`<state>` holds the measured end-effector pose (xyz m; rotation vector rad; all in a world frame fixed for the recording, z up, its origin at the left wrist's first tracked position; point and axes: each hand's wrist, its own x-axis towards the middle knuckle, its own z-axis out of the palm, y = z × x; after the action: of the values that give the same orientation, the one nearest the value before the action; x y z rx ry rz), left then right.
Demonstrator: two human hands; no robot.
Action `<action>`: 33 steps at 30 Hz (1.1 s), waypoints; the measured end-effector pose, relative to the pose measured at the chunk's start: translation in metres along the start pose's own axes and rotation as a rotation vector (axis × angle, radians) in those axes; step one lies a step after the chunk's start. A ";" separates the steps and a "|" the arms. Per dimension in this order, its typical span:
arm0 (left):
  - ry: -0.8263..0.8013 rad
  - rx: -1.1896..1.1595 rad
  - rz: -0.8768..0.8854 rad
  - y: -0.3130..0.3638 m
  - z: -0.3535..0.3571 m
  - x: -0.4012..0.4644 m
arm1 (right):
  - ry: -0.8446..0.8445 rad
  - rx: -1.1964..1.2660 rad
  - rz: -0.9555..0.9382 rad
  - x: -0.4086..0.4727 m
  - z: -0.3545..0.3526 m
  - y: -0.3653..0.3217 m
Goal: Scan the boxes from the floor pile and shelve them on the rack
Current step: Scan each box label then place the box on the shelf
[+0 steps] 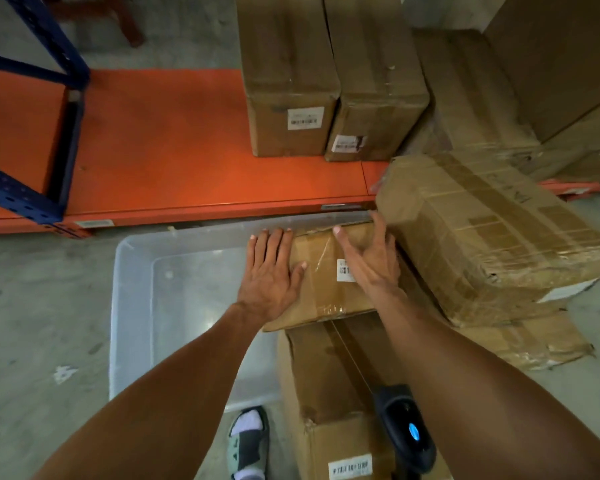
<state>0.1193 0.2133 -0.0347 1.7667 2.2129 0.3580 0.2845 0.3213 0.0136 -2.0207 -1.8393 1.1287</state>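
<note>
A taped cardboard box [323, 289] with a white barcode label lies on top of the floor pile, below the orange rack shelf [174, 150]. My left hand [272, 268] lies flat on its left edge, fingers straight. My right hand [368, 258] rests on its top right, fingers spread, partly covering the label. A black barcode scanner [407, 427] with a blue light lies on the lower box [326, 382], partly hidden under my right forearm. Two labelled boxes [291, 81] stand on the shelf.
A clear plastic bin [132, 306] sits on the concrete floor left of the pile. A large crumpled box [492, 237] lies to the right, with more boxes behind it. A blue rack upright [21, 195] stands at left. My sandalled foot [248, 445] is near the bin.
</note>
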 end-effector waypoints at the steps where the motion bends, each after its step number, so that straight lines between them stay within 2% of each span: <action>1: 0.027 -0.006 -0.010 0.000 0.000 -0.003 | 0.009 -0.008 -0.005 -0.003 0.002 -0.002; 4: 0.089 0.000 -0.017 -0.001 -0.004 -0.011 | -0.029 -0.020 -0.006 -0.014 -0.002 -0.003; 6: 0.103 -0.043 -0.093 -0.005 -0.006 -0.014 | -0.090 -0.048 0.005 -0.016 -0.011 0.000; 9: 0.141 -0.347 -0.371 -0.002 -0.011 -0.021 | -0.139 -0.048 0.028 -0.025 -0.018 0.009; 11: 0.168 -0.519 -0.451 0.006 -0.012 -0.033 | -0.132 -0.001 0.077 -0.037 -0.017 0.019; 14: 0.079 -0.713 -0.623 0.016 -0.005 -0.052 | -0.088 0.085 0.157 -0.054 -0.016 0.035; 16: -0.016 -0.815 -0.786 0.020 -0.006 -0.057 | -0.056 0.110 0.162 -0.057 -0.014 0.041; 18: -0.040 -0.909 -0.880 0.019 -0.012 -0.056 | -0.047 0.102 0.166 -0.051 -0.010 0.046; 23: -0.135 -1.019 -0.990 0.013 -0.021 -0.045 | -0.116 0.098 0.229 -0.037 -0.013 0.049; 27: -0.118 -1.235 -1.064 0.010 -0.016 -0.045 | -0.231 0.221 0.263 -0.028 -0.021 0.048; 33: -0.131 -1.288 -1.022 0.010 -0.013 -0.040 | -0.211 0.187 0.267 -0.020 -0.020 0.051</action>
<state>0.1317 0.1759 -0.0165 -0.0194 1.7043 1.0020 0.3375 0.2988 0.0056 -2.1515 -1.5088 1.5762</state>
